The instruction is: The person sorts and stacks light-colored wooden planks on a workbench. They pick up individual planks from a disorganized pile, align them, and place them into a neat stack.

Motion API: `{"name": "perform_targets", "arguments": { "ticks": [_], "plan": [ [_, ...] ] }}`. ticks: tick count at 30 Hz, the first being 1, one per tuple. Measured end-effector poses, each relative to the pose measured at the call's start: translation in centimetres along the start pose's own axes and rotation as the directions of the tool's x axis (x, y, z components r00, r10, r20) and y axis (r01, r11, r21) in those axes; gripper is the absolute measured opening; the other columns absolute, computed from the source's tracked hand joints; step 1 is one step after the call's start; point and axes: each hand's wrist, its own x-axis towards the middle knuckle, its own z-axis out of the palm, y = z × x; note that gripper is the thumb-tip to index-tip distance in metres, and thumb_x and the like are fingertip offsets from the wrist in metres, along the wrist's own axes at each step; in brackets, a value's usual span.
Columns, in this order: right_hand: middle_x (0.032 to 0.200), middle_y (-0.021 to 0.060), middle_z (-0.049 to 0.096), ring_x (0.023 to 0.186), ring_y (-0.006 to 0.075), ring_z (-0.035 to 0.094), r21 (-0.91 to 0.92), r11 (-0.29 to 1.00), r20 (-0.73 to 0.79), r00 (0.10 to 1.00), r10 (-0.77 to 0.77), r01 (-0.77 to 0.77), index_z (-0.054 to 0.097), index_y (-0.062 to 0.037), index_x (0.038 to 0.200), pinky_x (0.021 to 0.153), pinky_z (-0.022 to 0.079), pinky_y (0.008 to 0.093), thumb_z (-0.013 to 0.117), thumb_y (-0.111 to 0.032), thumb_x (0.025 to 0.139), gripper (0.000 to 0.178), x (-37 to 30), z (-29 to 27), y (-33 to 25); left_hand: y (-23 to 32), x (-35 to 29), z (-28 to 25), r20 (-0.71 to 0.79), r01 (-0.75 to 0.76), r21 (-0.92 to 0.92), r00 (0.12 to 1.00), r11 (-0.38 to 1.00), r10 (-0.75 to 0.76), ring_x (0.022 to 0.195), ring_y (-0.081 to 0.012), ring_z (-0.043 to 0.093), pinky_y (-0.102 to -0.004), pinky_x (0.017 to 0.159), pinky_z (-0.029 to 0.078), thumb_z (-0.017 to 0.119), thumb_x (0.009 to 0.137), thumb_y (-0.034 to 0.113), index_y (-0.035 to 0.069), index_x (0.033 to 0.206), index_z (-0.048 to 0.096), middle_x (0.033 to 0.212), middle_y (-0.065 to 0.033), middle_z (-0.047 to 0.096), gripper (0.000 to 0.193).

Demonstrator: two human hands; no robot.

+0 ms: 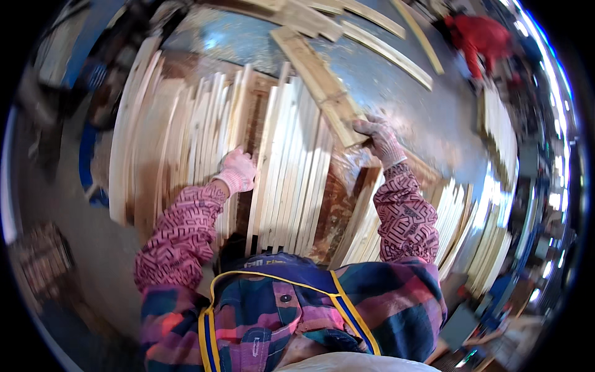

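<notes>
My right hand, in a pale work glove, grips the near end of a wooden board, thumb over its top face. The board slants away to the far left above a metal tabletop. My left hand, gloved too, is closed with curled fingers against a row of upright wooden strips. What those fingers hold, if anything, is hidden. Beside it, across a narrow dark gap, stands a second row of pale strips, close to my body.
Loose boards lie along the far side of the metal table. More strips stand by my right forearm. At the far right, a person in red bends over a stack of strips.
</notes>
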Motion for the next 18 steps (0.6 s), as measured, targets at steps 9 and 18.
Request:
{"name": "perform_targets", "arguments": {
  "ticks": [9, 18],
  "plan": [
    [0.095, 0.0029, 0.07, 0.086, 0.0123, 0.065, 0.248, 0.878, -0.628, 0.758, -0.176, 0.41, 0.069, -0.0021, 0.117, 0.073, 0.053, 0.0269, 0.075, -0.022, 0.088, 0.036, -21.6, -9.3, 9.2, 1.1, 1.8, 3.9, -0.111, 0.083, 0.175, 0.992, 0.981, -0.064, 0.126, -0.0144, 0.055, -0.038, 0.113, 0.028, 0.044, 0.094, 0.037, 0.014, 0.14, 0.057, 0.132, -0.0031, 0.065, 0.054],
    [0.116, 0.0086, 0.072, 0.107, 0.0224, 0.066, -0.307, 0.656, -0.937, 0.34, -0.081, -0.69, 0.07, -0.0112, 0.118, 0.085, 0.054, 0.0371, 0.07, -0.031, 0.088, 0.036, -44.0, -29.3, 8.3, 0.8, -0.3, 1.0, -0.069, 0.055, -0.048, 0.996, 0.997, -0.058, 0.115, -0.02, 0.062, -0.0398, 0.11, 0.033, 0.049, 0.087, 0.031, 0.011, 0.125, 0.069, 0.115, -0.007, 0.072, 0.047]
  ]
}}
